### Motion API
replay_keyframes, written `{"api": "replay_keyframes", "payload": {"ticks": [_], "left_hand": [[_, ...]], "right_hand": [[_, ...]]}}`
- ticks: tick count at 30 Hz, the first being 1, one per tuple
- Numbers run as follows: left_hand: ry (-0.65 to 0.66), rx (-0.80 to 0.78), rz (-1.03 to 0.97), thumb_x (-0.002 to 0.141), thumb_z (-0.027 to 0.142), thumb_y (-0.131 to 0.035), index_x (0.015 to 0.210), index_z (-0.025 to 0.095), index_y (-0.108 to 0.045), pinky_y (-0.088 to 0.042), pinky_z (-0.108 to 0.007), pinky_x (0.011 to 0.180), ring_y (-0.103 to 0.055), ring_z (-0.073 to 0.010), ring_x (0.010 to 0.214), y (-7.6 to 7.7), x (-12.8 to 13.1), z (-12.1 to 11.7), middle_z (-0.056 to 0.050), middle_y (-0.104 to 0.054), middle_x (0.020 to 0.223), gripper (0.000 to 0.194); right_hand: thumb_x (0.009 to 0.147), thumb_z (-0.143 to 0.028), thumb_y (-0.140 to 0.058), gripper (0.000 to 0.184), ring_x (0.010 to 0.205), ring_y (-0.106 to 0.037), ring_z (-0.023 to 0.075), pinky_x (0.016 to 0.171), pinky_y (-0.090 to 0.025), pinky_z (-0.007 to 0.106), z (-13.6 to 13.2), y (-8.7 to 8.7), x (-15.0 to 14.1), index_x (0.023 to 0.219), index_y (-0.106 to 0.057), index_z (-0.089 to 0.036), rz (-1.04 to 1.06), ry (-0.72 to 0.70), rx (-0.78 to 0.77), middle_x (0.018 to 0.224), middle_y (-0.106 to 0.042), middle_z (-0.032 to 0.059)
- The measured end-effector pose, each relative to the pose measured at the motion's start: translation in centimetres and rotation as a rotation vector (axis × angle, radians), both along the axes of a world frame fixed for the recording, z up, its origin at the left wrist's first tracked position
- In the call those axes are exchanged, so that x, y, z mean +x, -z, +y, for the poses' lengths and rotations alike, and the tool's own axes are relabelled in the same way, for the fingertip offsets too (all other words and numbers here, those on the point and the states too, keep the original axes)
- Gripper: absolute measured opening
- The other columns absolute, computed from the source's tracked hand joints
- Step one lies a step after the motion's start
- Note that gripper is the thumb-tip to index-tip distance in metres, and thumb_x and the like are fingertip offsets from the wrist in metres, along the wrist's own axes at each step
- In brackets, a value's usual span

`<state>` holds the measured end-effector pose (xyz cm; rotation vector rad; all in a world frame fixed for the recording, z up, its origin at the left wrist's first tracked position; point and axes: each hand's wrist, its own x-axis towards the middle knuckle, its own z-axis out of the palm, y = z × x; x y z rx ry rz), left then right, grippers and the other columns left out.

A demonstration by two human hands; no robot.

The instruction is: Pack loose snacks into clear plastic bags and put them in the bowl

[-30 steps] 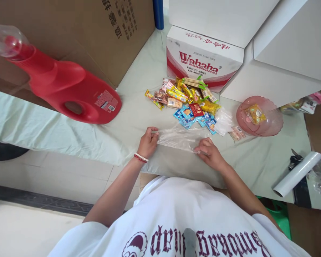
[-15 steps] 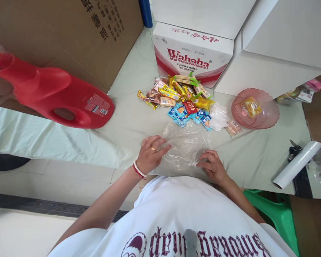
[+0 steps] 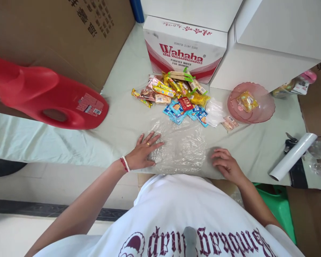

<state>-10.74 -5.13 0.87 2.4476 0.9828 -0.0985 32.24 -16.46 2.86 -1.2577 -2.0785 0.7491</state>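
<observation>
A crinkled sheet of clear plastic film (image 3: 180, 144) lies spread on the table in front of me. My left hand (image 3: 144, 150) is open, fingers spread, resting on the film's left edge. Just off the film's right side, my right hand (image 3: 226, 164) hovers low with loosely bent fingers and nothing in them. Beyond the film is a pile of wrapped snacks: yellow packets (image 3: 164, 91), blue packets (image 3: 173, 110) and a red packet (image 3: 186, 104). White folded plastic (image 3: 214, 112) sits beside the pile, with a small pinkish packet (image 3: 230, 123) to its right.
A pink bowl (image 3: 269, 107) with a yellow packet in it stands at right. A cling film roll (image 3: 293, 157) lies at the far right near keys. Behind the snacks stands a Wahaba-style water carton (image 3: 187, 46). A large red jug (image 3: 69, 103) occupies the left; a green stool (image 3: 279, 207) is below.
My left hand has spread flat and moved left, and my right hand has moved right, away from the film. The film now lies flatter and wider. The view has shifted slightly.
</observation>
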Motion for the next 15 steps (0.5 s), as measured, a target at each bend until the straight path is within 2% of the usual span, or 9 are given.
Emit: {"api": "replay_keyframes", "payload": {"ticks": [2,4,6,8,11,13,15], "left_hand": [[-0.037,0.072,-0.072,0.079,0.032,-0.064,0.147,0.031,-0.052,-0.008,-0.069,0.122,-0.007,-0.0394,0.159,-0.8,0.3,0.0,-0.008,-0.027,0.17,0.069],[-0.132,0.203,-0.157,0.078,0.023,-0.056,0.128,0.029,-0.067,-0.01,-0.068,0.122,-0.011,-0.0377,0.159,-1.6,1.0,-0.1,-0.007,-0.041,0.163,0.051],[-0.249,0.34,-0.22,0.081,0.019,-0.052,0.11,0.027,-0.073,-0.015,-0.065,0.123,-0.024,-0.0342,0.156,-2.1,2.1,-0.7,-0.007,-0.057,0.149,0.037],[-0.298,0.405,-0.257,0.087,0.018,-0.049,0.106,0.026,-0.072,-0.022,-0.06,0.124,-0.038,-0.0298,0.15,-2.1,3.4,-1.8,-0.007,-0.066,0.136,0.031],[-0.252,0.363,-0.232,0.095,0.025,-0.048,0.125,0.022,-0.067,-0.025,-0.056,0.124,-0.044,-0.0279,0.147,-0.9,5.3,-3.8,-0.011,-0.063,0.143,0.035],[-0.238,0.323,-0.166,0.099,0.031,-0.046,0.142,0.02,-0.057,-0.018,-0.058,0.125,-0.041,-0.0303,0.149,0.4,5.9,-5.0,-0.015,-0.051,0.155,0.045],[-0.236,0.294,-0.107,0.102,0.036,-0.043,0.153,0.021,-0.045,-0.009,-0.063,0.126,-0.036,-0.0323,0.151,1.6,5.9,-5.6,-0.015,-0.041,0.162,0.053]], "right_hand": [[0.095,-0.018,-0.051,0.023,0.115,-0.061,0.0261,0.097,-0.051,0.047,0.6,-0.8,-0.4,0.091,-0.071,-0.027,0.021,0.104,-0.002,0.105,-0.071,0.0058],[0.098,-0.026,-0.05,0.021,0.104,-0.065,0.0253,0.09,-0.054,0.044,1.2,-1.3,-1.4,0.1,-0.07,-0.027,-0.002,0.242,-0.061,0.108,-0.07,0.0076],[0.1,-0.037,-0.049,0.025,0.087,-0.069,0.0235,0.077,-0.055,0.04,1.5,-1.1,-2.4,0.112,-0.067,-0.025,-0.044,0.406,-0.207,0.105,-0.071,0.0093],[0.099,-0.047,-0.05,0.036,0.072,-0.067,0.0222,0.068,-0.054,0.038,1.5,-0.5,-3.3,0.12,-0.063,-0.022,-0.085,0.541,-0.376,0.093,-0.072,0.0082],[0.093,-0.054,-0.056,0.046,0.067,-0.064,0.0229,0.065,-0.05,0.036,1.3,0.8,-4.4,0.123,-0.061,-0.02,-0.154,0.635,-0.498,0.077,-0.068,0.0035],[0.09,-0.05,-0.06,0.037,0.069,-0.061,0.0226,0.066,-0.048,0.036,1.3,1.4,-5.2,0.112,-0.065,-0.021,-0.163,0.626,-0.463,0.076,-0.065,0.0028],[0.088,-0.046,-0.061,0.025,0.072,-0.058,0.0207,0.067,-0.047,0.034,1.4,1.6,-5.9,0.095,-0.067,-0.022,-0.077,0.585,-0.406,0.081,-0.063,0.0041]]}}
